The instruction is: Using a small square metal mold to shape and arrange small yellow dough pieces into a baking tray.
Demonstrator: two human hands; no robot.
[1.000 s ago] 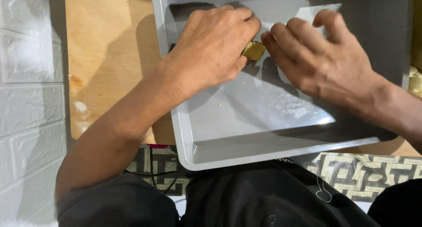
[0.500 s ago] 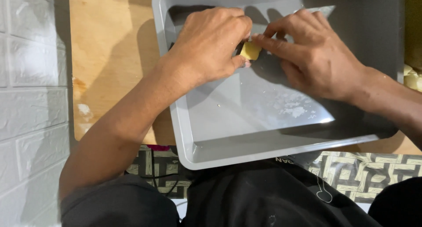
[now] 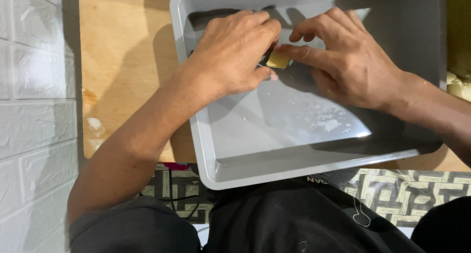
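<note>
Yellow small block (image 3: 278, 60) pinched between left hand (image 3: 230, 54) and right hand (image 3: 346, 57), fingers closed, over grey tray (image 3: 216, 169)

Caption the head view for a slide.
Both hands, left hand and right hand, pinch a small yellow piece over a grey tray.

A light wooden board (image 3: 122, 81) carries the work, lying on a mat with a woven geometric pattern (image 3: 402, 191). 1 grey plastic tray (image 3: 230, 172) rests directly on the board, and the fingers (image 3: 260, 30) of both hands sit inside its far end. White smears mark the bare wood left of the fingers.
</note>
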